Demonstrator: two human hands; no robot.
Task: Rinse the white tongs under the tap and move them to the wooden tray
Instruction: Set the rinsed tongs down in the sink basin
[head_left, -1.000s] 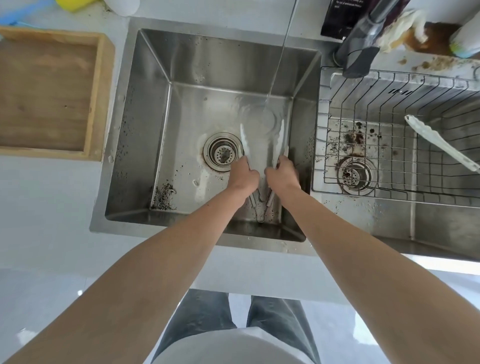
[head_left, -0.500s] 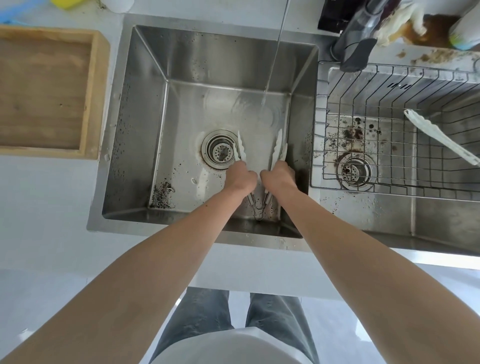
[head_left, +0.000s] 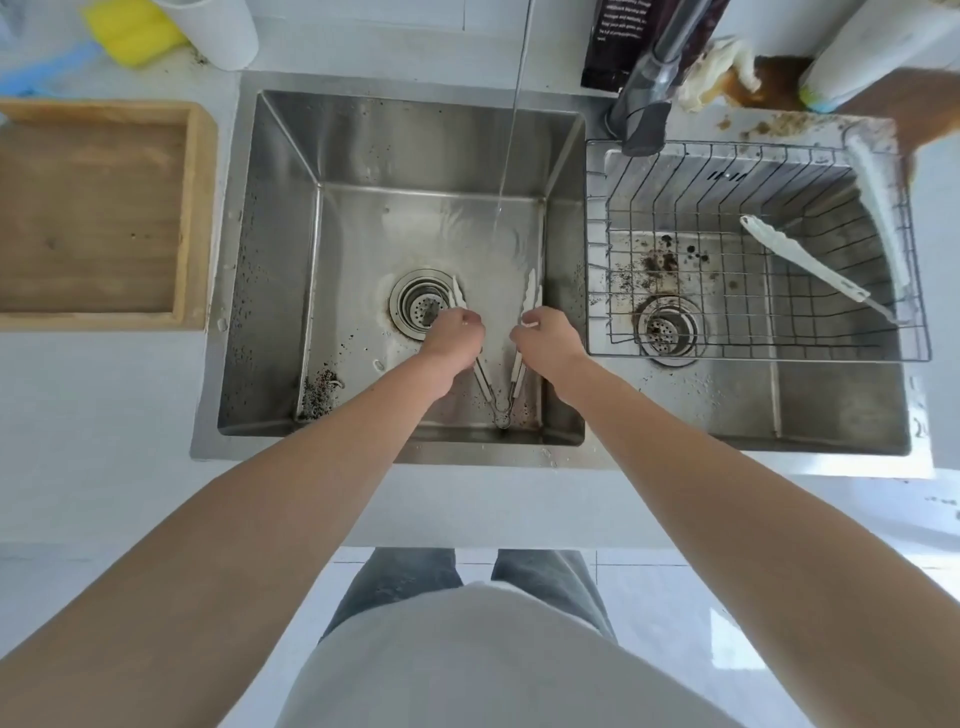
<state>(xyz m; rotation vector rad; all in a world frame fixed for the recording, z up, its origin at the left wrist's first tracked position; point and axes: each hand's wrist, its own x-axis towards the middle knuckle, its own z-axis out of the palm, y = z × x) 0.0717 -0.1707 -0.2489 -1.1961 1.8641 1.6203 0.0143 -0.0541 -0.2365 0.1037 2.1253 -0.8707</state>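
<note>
Now two hands, left hand (head_left: 451, 332), right hand (head_left: 549, 335), one white tongs (head_left: 498, 384)

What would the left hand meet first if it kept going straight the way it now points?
Probably the sink drain, just beyond the left hand, which grips one arm of the white tongs. Depth is unclear; the hand may be above the basin floor.
</note>
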